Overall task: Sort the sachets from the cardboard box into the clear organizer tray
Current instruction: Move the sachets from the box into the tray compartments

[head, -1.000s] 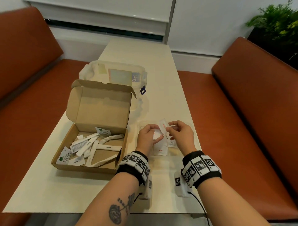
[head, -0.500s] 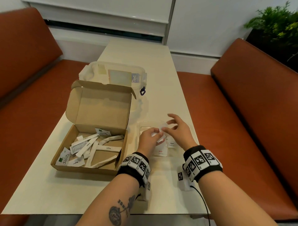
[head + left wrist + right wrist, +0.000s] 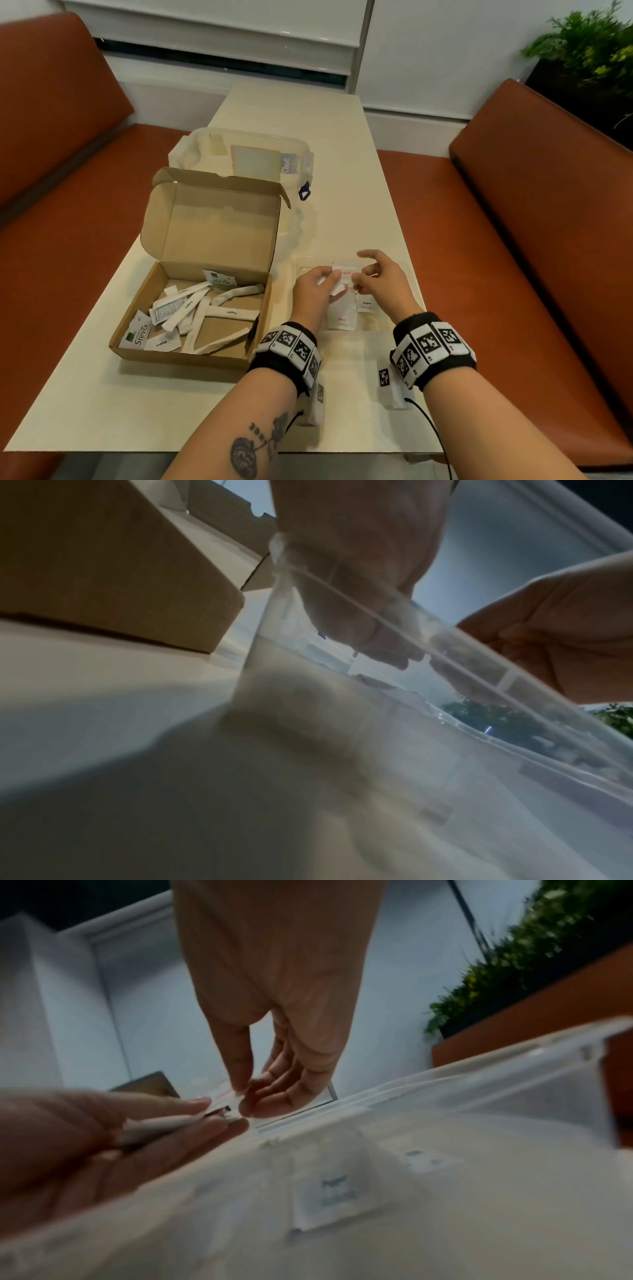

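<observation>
Both hands are over the clear organizer tray (image 3: 394,263), at 3 o'clock from the cardboard box (image 3: 191,329). The left hand (image 3: 313,291) pinches small sachets (image 3: 337,291). The right hand (image 3: 383,279) pinches a Salt sachet (image 3: 344,270), other fingers loose. Next, I think, it must drop in the right slot.

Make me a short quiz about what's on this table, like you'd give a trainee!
1. True or false: the cardboard box has its lid shut.
2. Which word is printed on the long stick sachet lying in the box? A) Sugar B) Coffee C) Tea
3. Fill in: both the left hand and the right hand are over the clear ____ tray.

Key: 1 false; 2 A; 3 organizer.
</observation>
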### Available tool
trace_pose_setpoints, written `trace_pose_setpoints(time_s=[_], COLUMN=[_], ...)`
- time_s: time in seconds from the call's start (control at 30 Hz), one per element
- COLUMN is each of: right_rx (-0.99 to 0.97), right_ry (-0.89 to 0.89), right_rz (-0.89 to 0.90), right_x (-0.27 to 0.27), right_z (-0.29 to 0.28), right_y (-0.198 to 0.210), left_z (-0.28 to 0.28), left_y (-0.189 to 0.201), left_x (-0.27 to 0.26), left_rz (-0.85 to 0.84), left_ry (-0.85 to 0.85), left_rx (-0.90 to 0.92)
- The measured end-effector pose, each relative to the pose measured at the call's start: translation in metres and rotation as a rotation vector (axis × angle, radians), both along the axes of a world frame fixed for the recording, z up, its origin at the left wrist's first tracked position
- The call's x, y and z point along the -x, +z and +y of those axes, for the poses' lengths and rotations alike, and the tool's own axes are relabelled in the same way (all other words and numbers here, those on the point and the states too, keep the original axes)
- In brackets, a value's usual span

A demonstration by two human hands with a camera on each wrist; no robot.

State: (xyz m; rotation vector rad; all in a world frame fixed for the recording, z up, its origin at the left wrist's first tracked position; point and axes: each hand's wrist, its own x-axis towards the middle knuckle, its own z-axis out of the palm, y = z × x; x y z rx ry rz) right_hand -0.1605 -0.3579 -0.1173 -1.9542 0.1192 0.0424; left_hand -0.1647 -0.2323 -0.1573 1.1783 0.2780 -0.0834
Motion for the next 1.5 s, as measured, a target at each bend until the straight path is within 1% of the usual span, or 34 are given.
trace_pose_setpoints(time_s=[0.07,0.13,0.2,0.27,0.37,0.43,0.6,0.73,0.93,1.03,1.1,1.37,1.43,1.5], right_rx=[0.083,0.162,0.215,0.261,0.341,0.390,0.607,0.698,0.682,0.719,0.713,0.721,0.703,0.631], right_ry=[0.069,0.065,0.042,0.075,0.188,0.233,0.309,0.369,0.371,0.388,0.360,0.315,0.316,0.257], right_rz=[-0.012,-0.037,-0.025,0.031,0.146,0.187,0.207,0.178,0.068,0.072,0.068,0.058,0.064,0.034], right_x=[0.002,0.003,0.005,0.007,0.011,0.013,0.012,0.013,0.016,0.017,0.017,0.018,0.019,0.019], right_z=[0.000,-0.001,-0.004,-0.008,-0.010,-0.009,0.000,0.006,0.009,0.012,0.012,0.016,0.016,0.014], right_y=[0.001,0.001,0.000,-0.002,-0.005,-0.009,-0.017,-0.019,-0.024,-0.029,-0.032,-0.033,-0.032,-0.030], left_z=[0.000,0.001,0.002,0.004,0.005,0.005,0.004,0.004,0.004,0.004,0.003,0.006,0.006,0.006], left_y=[0.000,0.000,-0.001,-0.004,-0.005,-0.005,-0.004,-0.003,0.000,0.000,0.001,0.002,0.004,0.003], left_x=[0.001,0.000,-0.001,-0.001,-0.002,-0.002,-0.001,0.000,0.002,0.003,0.004,0.004,0.005,0.005], left_rz=[0.003,-0.001,-0.023,-0.045,-0.081,-0.094,-0.087,-0.085,-0.062,-0.057,-0.058,-0.129,-0.116,-0.109], left_ry=[-0.011,0.011,0.076,0.138,0.182,0.192,0.174,0.155,0.129,0.113,0.099,0.058,0.055,0.051], left_rx=[-0.016,-0.042,-0.150,-0.208,-0.275,-0.322,-0.316,-0.310,-0.257,-0.242,-0.239,-0.298,-0.283,-0.264])
